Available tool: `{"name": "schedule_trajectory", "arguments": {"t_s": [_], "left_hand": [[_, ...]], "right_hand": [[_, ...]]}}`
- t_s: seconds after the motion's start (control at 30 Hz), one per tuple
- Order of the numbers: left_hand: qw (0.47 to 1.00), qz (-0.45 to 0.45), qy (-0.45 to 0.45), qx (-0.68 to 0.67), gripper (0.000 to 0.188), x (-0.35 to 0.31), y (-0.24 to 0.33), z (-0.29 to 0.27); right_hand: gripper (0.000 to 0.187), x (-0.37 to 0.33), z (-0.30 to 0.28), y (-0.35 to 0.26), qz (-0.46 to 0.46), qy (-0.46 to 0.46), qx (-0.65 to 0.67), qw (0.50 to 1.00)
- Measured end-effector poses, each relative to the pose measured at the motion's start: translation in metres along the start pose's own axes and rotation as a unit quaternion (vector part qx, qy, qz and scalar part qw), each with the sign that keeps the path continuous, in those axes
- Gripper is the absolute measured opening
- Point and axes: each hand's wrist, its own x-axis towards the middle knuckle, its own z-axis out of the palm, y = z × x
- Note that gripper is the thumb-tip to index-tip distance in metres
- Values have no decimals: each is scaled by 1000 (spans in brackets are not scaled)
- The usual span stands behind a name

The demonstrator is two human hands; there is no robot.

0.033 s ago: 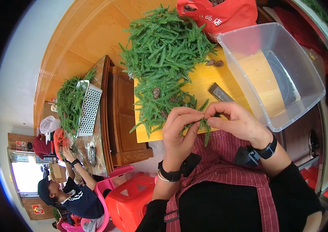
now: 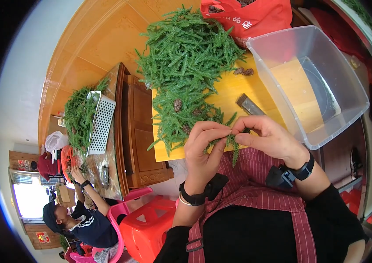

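My left hand (image 2: 203,149) and my right hand (image 2: 269,138) meet just above my striped apron, and their fingertips pinch the same small green conifer sprig (image 2: 233,147). Its tip hangs down between the hands. Both wrists wear black bands. Right behind the hands a large pile of the same green sprigs (image 2: 186,57) lies on a yellow board (image 2: 238,92), with a few brown cones (image 2: 243,71) mixed in.
A clear plastic tub (image 2: 352,87) stands right of the board, with a grey flat tool (image 2: 249,105) beside it. A red bag (image 2: 251,17) sits behind. A red stool (image 2: 146,228) is lower left. Far left, another person (image 2: 80,219) works by more greens (image 2: 78,114) and a white perforated basket (image 2: 100,122).
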Motion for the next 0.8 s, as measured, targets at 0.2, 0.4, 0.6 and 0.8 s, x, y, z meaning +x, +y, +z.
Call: {"name": "schedule_trajectory", "arguments": {"t_s": [0.2, 0.4, 0.6, 0.8], "left_hand": [[1000, -1, -3, 3, 24, 3, 0, -1], [999, -3, -29, 30, 24, 4, 5, -1], [999, -22, -16, 29, 17, 2, 4, 0], [999, -33, -18, 27, 19, 3, 4, -1]], "right_hand": [[10, -2, -1, -5, 30, 3, 25, 999], [9, -1, 0, -7, 5, 18, -83, 996], [8, -1, 0, 1, 3, 29, -8, 1000], [8, -1, 1, 0, 14, 44, -15, 999]]}}
